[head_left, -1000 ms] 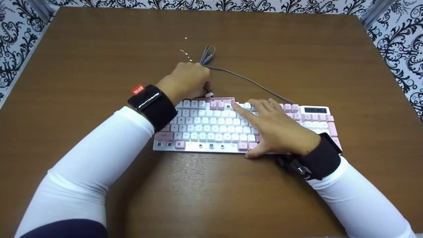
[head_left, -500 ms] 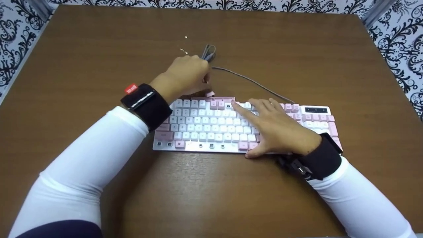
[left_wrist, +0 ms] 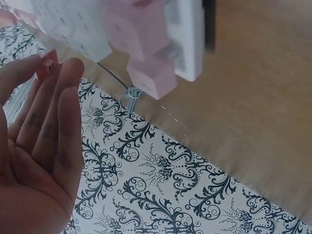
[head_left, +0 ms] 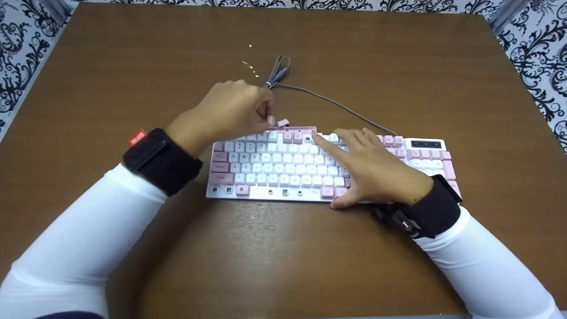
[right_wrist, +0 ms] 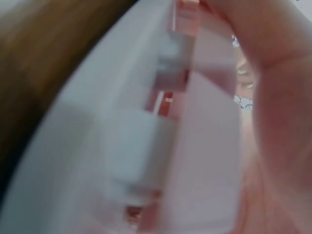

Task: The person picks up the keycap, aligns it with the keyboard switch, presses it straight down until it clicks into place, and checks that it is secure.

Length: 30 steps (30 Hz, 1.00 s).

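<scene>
A pink and white keyboard [head_left: 280,196] lies on the brown table in the head view, with bare key sockets along its front row and one in the top row. My left hand [head_left: 228,108] pinches a small pink keycap [left_wrist: 47,66] between thumb and fingertips. In the head view that keycap shows just beyond the keyboard's back edge. My right hand [head_left: 376,170] rests across the keyboard with fingers spread, the index finger reaching toward the top row and the thumb at the front edge. Close up and blurred, white and pink keys [right_wrist: 204,156] fill the right wrist view beside this hand.
A grey cable [head_left: 341,105] runs from the keyboard's back to a tied bundle [head_left: 280,71] behind the left hand. Several small bright marks [head_left: 250,68] show on the table [head_left: 283,261]. Black-and-white patterned cloth [left_wrist: 161,170] lies past the table edge.
The left hand, pinching the keycap, has drawn back a little to the left, with the wrist and forearm swinging left. The right hand stays in place on the keyboard.
</scene>
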Each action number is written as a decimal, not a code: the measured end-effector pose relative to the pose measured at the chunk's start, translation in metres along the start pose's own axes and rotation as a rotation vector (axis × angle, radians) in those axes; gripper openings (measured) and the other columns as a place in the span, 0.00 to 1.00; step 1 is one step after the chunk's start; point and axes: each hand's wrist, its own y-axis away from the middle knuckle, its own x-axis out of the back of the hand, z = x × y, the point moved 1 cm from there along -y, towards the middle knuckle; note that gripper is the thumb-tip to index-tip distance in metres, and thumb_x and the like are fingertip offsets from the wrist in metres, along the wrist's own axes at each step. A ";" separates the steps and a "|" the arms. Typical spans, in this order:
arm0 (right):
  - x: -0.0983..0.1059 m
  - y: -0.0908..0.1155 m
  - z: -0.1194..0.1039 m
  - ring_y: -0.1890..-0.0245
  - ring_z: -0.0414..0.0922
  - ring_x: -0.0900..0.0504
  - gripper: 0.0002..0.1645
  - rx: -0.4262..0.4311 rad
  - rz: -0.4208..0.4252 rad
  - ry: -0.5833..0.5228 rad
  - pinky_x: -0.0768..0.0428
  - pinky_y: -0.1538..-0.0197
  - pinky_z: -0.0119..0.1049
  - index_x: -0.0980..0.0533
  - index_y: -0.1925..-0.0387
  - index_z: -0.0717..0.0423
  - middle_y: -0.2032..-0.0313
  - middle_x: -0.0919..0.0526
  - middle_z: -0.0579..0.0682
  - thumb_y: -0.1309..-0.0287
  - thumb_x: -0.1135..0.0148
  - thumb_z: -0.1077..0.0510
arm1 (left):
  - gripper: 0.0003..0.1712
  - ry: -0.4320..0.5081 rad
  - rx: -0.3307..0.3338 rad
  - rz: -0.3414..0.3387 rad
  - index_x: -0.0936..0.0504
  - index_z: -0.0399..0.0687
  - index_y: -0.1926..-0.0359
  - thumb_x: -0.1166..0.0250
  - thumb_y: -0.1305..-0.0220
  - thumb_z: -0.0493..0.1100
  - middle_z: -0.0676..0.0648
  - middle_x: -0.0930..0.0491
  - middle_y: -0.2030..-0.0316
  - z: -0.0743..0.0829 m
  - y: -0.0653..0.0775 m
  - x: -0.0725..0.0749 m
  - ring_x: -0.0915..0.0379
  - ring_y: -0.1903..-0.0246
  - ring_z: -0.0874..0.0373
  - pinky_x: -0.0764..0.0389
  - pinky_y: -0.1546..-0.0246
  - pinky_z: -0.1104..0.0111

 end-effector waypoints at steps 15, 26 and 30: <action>0.002 0.000 0.000 0.27 0.60 0.44 0.80 -0.010 -0.015 -0.004 0.52 0.26 0.66 0.59 0.20 0.39 0.28 0.43 0.63 0.67 0.22 0.27 | 0.12 0.079 0.033 -0.095 0.16 0.53 0.58 0.30 0.39 0.51 0.54 0.12 0.58 -0.004 0.038 -0.009 0.17 0.56 0.54 0.21 0.54 0.56; 0.000 0.001 0.001 0.27 0.59 0.45 0.79 -0.024 -0.022 -0.008 0.53 0.26 0.65 0.60 0.20 0.37 0.28 0.44 0.61 0.66 0.23 0.28 | 0.13 -0.064 0.014 -0.044 0.16 0.52 0.59 0.31 0.41 0.52 0.49 0.17 0.58 -0.001 0.048 -0.014 0.21 0.63 0.52 0.21 0.67 0.56; 0.001 -0.001 0.001 0.26 0.59 0.46 0.79 -0.026 -0.025 -0.010 0.53 0.26 0.65 0.60 0.20 0.37 0.28 0.44 0.61 0.66 0.23 0.28 | 0.17 -0.138 -0.009 -0.015 0.16 0.51 0.55 0.31 0.41 0.54 0.45 0.17 0.55 0.003 0.052 -0.012 0.23 0.69 0.50 0.22 0.71 0.55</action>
